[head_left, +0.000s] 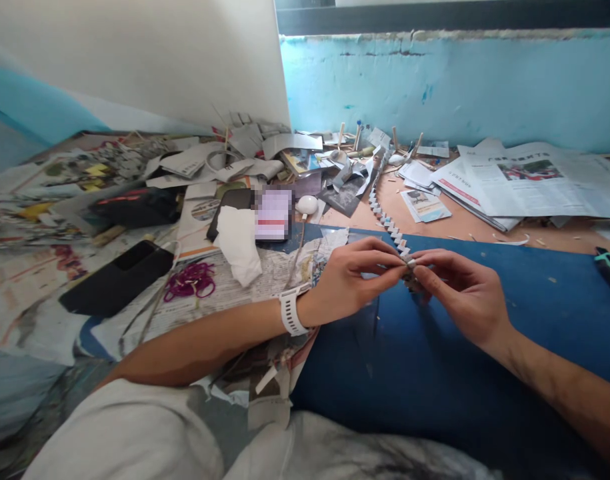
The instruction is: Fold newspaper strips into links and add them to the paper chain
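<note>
Zigzag folded-paper chain (383, 219) is pinched near its closer end by left hand (352, 279) and right hand (472, 293), fingers (435, 283) of both closed on it, above blue mat (539, 327); remainder is trailed back over brown surface (465, 229) toward paper scraps (349, 183).

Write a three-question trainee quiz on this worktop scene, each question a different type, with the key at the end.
1. True or false: the left hand has a white watch strap at its wrist.

2. Multiple choice: what do the left and right hand pinch between them?
A. The purple string
B. The zigzag strip
C. The black phone

3. Fill in the blank: the flat surface right below both hands is coloured ____.

Key:
1. True
2. B
3. blue
</note>
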A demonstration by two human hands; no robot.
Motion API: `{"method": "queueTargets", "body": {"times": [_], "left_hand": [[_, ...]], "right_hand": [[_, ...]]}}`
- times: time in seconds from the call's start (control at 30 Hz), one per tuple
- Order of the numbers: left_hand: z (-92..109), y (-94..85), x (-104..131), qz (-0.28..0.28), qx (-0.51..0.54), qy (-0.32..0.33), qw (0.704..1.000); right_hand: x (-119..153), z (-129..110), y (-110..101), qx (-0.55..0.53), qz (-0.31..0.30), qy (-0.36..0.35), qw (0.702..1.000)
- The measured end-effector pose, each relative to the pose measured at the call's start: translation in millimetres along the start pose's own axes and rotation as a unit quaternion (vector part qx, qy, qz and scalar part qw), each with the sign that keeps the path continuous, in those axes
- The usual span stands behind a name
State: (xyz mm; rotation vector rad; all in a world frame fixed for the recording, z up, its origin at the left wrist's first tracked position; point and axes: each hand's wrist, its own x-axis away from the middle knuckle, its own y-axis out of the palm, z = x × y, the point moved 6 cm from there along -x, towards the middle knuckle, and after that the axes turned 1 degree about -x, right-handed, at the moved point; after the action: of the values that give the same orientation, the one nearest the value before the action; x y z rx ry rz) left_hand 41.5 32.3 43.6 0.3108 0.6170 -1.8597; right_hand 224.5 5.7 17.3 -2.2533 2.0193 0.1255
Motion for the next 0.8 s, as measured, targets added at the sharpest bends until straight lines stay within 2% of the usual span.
{"method": "queueTargets", "body": {"times": [0.1,0.2,0.8], "left_hand": [[-11.2,-1.4,-2.1,0.025,0.086,-0.086,0.992],[-17.4,-0.1,-4.1,0.024,0.152,-0.122,0.981],[-16.1,0.5,-4.9,0.007,0.160,-0.119,0.980]], "right_hand": [[2.4,-4.8,-0.4,0.076,0.006,-0.053,0.996],[3.7,-8.5,1.1,0.118,0.004,-0.096,0.988],[4.4,-21.0,5.8,0.184,0.001,-0.161,0.970]]}}
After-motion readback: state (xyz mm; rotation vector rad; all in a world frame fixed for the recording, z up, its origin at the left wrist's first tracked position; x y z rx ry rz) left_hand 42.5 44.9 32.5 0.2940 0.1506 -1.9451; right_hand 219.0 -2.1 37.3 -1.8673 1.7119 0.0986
